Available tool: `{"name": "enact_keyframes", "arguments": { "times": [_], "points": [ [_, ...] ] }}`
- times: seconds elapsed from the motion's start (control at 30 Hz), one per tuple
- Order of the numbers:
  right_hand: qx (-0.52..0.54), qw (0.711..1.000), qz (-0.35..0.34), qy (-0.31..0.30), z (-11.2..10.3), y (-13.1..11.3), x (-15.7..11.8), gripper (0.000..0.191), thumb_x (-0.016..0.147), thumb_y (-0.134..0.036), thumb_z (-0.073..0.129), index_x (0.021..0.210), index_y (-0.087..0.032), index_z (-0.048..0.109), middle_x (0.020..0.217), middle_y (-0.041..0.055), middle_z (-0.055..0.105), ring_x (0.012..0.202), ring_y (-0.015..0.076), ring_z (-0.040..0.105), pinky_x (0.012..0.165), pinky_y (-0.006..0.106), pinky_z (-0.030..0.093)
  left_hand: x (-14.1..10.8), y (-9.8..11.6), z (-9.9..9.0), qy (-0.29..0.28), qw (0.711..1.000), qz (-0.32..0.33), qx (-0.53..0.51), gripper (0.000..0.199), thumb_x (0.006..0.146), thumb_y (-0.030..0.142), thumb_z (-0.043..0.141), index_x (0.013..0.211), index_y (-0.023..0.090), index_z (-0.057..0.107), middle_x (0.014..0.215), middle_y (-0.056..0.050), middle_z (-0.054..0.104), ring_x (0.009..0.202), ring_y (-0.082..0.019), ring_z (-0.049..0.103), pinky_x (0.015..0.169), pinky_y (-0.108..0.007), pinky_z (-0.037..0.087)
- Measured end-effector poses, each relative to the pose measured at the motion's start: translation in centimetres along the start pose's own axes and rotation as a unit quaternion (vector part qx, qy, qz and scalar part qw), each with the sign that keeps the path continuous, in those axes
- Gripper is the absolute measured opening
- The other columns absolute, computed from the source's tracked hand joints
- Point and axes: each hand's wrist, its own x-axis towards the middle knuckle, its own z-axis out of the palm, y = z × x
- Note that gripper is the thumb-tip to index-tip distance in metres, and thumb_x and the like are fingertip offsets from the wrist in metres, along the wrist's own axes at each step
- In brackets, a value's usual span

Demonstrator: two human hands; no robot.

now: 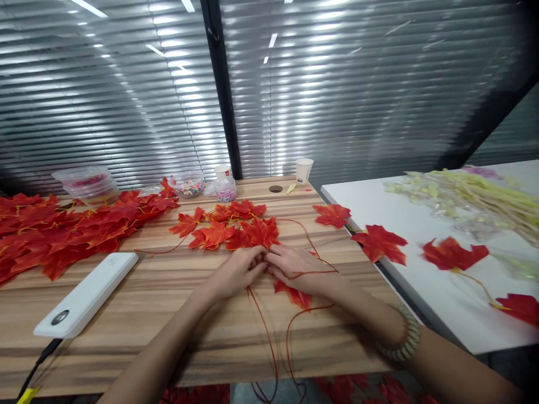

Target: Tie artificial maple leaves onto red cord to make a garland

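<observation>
My left hand (239,270) and my right hand (292,266) meet over the middle of the wooden table, fingers closed and fingertips touching. A thin red cord (264,325) comes out below the left fingers and hangs over the front edge. More of the cord loops around my right hand and runs under its wrist. The fingertips appear pinched on the cord, but the exact spot is hidden. A cluster of red artificial maple leaves (227,227) lies just beyond the hands. Another red leaf (295,294) shows partly under my right hand.
A heap of red leaves (80,230) and a white power bank (86,294) lie left. Behind stand bead tubs (188,187), plastic containers (86,182) and a paper cup (304,170). Right, a white table (404,286) holds leaves and yellow strands (471,196).
</observation>
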Motion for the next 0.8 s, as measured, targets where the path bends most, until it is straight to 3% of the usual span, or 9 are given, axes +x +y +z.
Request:
{"name": "enact_keyframes", "arguments": {
  "times": [0.8],
  "points": [
    [0.007,1.000,0.016,-0.022,-0.42,-0.40,0.15,0.020,0.087,-0.019,0.040,0.098,-0.012,0.055,0.099,0.0106,0.057,0.084,0.0179,0.054,0.067,0.028,0.041,-0.13,-0.13,0.05,0.008,1.000,0.007,-0.014,0.010,0.082,0.017,0.043,0.082,0.015,0.053,0.074,-0.002,0.059,0.062,-0.011,0.052,0.057,-0.020,0.038]
  ]
}}
